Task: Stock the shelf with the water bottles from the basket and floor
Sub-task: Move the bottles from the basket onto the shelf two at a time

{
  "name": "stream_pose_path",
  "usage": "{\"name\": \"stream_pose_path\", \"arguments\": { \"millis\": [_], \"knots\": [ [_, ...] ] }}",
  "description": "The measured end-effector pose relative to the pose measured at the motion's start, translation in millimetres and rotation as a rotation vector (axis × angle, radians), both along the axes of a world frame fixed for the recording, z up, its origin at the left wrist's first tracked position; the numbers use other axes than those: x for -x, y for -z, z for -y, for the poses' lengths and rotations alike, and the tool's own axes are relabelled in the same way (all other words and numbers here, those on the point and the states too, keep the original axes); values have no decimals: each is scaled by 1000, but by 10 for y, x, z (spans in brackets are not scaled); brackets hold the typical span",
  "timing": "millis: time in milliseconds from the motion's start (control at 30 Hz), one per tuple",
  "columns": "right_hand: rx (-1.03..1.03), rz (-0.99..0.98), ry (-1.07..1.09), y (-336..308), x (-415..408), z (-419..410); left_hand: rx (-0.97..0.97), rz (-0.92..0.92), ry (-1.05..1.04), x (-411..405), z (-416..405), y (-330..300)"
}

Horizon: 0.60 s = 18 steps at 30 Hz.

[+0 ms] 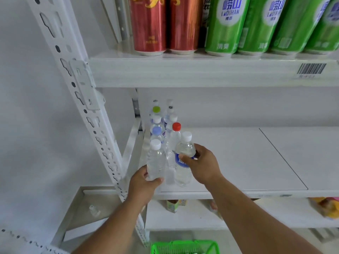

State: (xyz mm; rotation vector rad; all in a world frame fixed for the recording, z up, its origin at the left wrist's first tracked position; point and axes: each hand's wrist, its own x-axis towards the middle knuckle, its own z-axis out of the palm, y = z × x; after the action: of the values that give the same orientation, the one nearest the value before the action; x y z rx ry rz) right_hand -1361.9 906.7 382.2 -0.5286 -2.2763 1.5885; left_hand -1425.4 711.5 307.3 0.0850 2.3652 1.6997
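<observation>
My left hand (pixel 145 182) grips the lower part of a clear white-capped water bottle (pixel 156 160) at the front left of the white middle shelf (pixel 238 158). Around a second white-capped bottle (pixel 183 171) with a blue label, just to its right, my right hand (pixel 201 165) curls its fingers. Both bottles stand upright at the shelf's front edge. Behind them stand several more bottles in two rows, among them one with a red cap (pixel 176 126), a blue cap (pixel 156 129) and a green cap (pixel 156 109). The green basket (pixel 183 247) sits on the floor below.
The shelf above carries red cans (pixel 148 26) and green cans (pixel 225 28). A white perforated upright (pixel 88 107) runs down the left. The lower shelf holds a small carton (pixel 172 205) and yellow packets (pixel 328 206). A loose bottle (pixel 94 210) lies on the floor at left.
</observation>
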Motion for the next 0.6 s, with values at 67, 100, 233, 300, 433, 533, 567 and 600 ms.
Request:
{"name": "stream_pose_path", "arguments": {
  "millis": [67,100,233,300,433,533,567,600],
  "knots": [
    [6,8,6,64,96,-28,6,-8,-2,136,-55,44],
    [13,10,11,98,139,-36,9,-11,-4,198,-80,70],
    [26,19,16,203,255,-17,24,-10,-12,352,-157,163],
    [25,20,12,245,293,12,30,-10,-7,388,-166,201],
    [28,11,-8,324,352,73,23,-15,7,430,-173,274],
    [32,2,-33,329,392,105,14,-5,25,475,-178,317],
    [32,-4,-38,325,406,110,13,-2,33,491,-178,331],
    [29,-11,-42,320,417,111,17,1,41,504,-175,339]
  ]
}}
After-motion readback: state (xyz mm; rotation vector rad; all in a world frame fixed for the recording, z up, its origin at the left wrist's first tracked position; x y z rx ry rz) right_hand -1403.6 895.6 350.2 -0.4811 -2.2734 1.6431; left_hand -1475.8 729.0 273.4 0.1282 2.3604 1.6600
